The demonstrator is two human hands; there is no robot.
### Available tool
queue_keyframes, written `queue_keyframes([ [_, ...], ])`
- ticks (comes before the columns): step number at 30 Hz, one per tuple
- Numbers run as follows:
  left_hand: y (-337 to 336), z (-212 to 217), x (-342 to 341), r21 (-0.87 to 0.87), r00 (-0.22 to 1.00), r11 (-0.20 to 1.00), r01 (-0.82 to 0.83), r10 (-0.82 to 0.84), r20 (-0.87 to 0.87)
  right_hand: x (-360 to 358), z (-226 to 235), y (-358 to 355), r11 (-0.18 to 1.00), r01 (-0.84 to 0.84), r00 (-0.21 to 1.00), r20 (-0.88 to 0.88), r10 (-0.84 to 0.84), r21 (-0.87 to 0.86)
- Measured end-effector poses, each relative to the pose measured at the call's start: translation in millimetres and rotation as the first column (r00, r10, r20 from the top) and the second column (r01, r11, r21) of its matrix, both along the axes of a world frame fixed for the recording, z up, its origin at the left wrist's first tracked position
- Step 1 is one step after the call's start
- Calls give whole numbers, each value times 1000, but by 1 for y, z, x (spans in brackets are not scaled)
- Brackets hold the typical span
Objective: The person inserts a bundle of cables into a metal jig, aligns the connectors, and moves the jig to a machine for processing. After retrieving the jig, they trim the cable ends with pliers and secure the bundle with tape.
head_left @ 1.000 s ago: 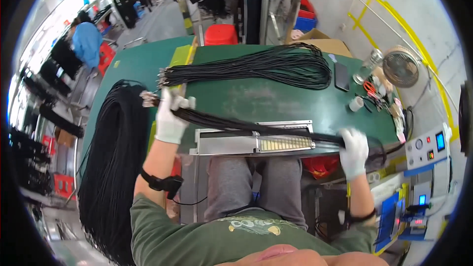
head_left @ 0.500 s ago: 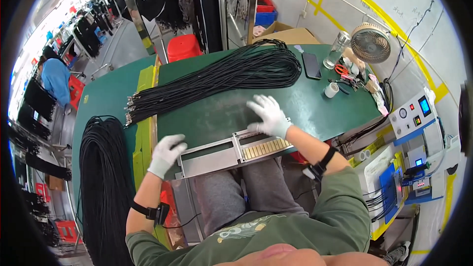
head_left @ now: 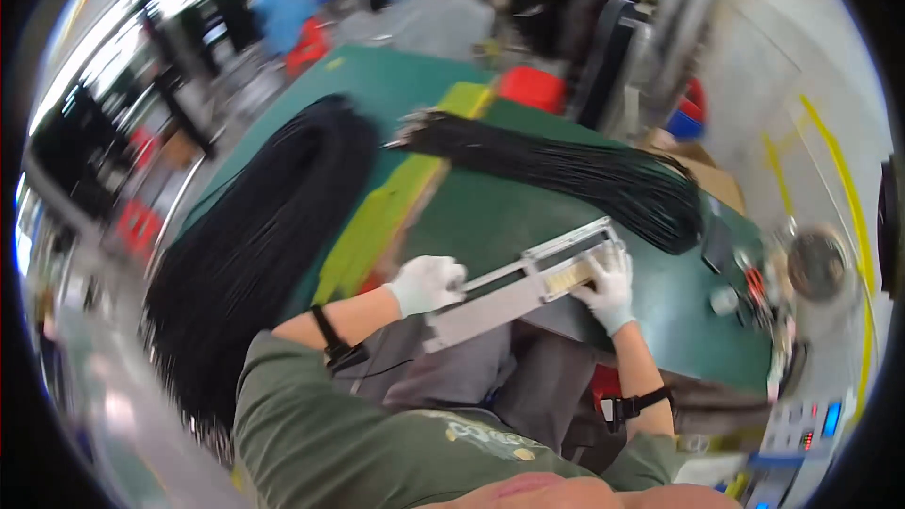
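A long silver metal frame [head_left: 487, 316] lies across the table's near edge, over my lap. One section has a flat plate; the right section holds a row of small gold-coloured pieces [head_left: 566, 278]. My right hand [head_left: 608, 287], in a white glove, grips the frame's right end, its fingers over the far rail and its thumb by the gold pieces. My left hand [head_left: 424, 285], also gloved, is closed at the frame's left end. Its fingertips are curled and blurred, so what lies in them is hidden.
The green table [head_left: 490, 203] bears a bundle of black cords [head_left: 566, 165] at the back and a larger dark bundle [head_left: 283, 198] at the left. A phone [head_left: 716, 245], a white roll [head_left: 724, 300] and red-handled scissors [head_left: 754, 285] are at the right, near a fan [head_left: 816, 264].
The whole view has turned left and blurred. My left hand's fingers have closed at the frame's left end. My right hand has moved from the far rail onto the right end and gripped it.
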State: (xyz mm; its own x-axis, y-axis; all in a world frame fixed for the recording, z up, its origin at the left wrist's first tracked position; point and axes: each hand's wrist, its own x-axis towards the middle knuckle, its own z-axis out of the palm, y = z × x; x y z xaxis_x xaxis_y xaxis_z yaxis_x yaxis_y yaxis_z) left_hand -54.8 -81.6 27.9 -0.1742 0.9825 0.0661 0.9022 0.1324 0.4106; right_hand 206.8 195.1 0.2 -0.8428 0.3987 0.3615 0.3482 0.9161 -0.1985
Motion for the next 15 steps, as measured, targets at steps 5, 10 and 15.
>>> queue_keyframes([
  [5,-57,60,0,358,978,912,-198,206,16,1,-17,-3,1000,8,997,-75,-9,-20],
  [10,-110,91,-102,648,599,590,-482,762,-248,6,-13,-9,994,46,989,-134,-59,-95],
  [15,-93,86,-148,530,330,442,-723,896,-297,6,-18,-7,990,72,987,-137,-89,-121],
])
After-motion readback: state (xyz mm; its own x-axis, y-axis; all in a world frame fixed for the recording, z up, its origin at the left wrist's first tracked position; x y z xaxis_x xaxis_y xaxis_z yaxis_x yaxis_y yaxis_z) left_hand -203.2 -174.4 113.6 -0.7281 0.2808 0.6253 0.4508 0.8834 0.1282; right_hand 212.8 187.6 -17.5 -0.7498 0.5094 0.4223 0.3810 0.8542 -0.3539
